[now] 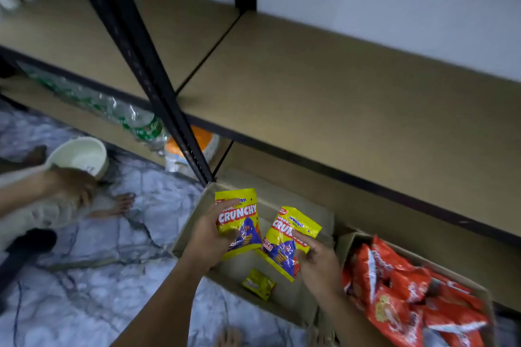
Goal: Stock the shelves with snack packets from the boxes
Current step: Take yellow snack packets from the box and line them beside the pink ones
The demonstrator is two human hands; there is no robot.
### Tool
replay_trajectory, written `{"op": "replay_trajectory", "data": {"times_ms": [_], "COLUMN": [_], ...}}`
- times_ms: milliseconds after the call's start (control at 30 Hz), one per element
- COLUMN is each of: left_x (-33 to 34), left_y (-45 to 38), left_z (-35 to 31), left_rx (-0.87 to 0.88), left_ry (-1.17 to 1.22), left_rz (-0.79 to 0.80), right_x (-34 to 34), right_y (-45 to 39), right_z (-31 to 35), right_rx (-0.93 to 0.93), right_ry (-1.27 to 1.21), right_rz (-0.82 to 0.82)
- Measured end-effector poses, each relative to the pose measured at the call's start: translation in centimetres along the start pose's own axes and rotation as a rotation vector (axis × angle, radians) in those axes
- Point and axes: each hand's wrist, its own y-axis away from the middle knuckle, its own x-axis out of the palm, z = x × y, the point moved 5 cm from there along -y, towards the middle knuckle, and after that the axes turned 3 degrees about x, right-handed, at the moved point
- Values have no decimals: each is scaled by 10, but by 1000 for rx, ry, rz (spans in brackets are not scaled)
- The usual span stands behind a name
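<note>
A yellow "Crunchy" packet (239,222) is clamped in the left hand (208,239), thumb across its face. Just to the right, a second yellow packet (287,239), tilted, is pinched in the right hand (318,262). Both packets are held above an open cardboard box (194,222); below the hands, one small yellow packet (258,284) is left on its floor, perhaps the same brand. Right of the right hand, a second box (348,242) is filled with red packets (400,293). Beyond the hands, a bare brown shelf (338,110) is seen.

Both yellow packets (239,222) read "Monster" and "Crunchy".
</note>
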Motion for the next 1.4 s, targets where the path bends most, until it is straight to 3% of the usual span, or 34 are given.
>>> {"op": "replay_trajectory", "data": {"times_ms": [333, 600, 900, 1033, 1267, 1400], "left_x": [-34, -6, 94, 164, 278, 337], "left_y": [44, 74, 100, 112, 123, 123], "left_z": [-276, -436, -571, -617, -685, -713], "left_rx": [180, 401, 564, 585, 665, 687], "left_ry": [95, 16, 37, 94, 165, 162], "left_rz": [223, 427, 594, 668, 665, 655], "right_x": [-157, -277, -433, -513, -641, -702], "right_y": [134, 229, 288, 302, 306, 306], "right_z": [199, 279, 282, 275, 261, 252], "right_rx": [-164, -270, -403, -442, -481, -478], "right_ry": [-251, -429, -577, -500, -561, -434], "right_rz": [-115, -214, -343, -389, -410, -423]}}
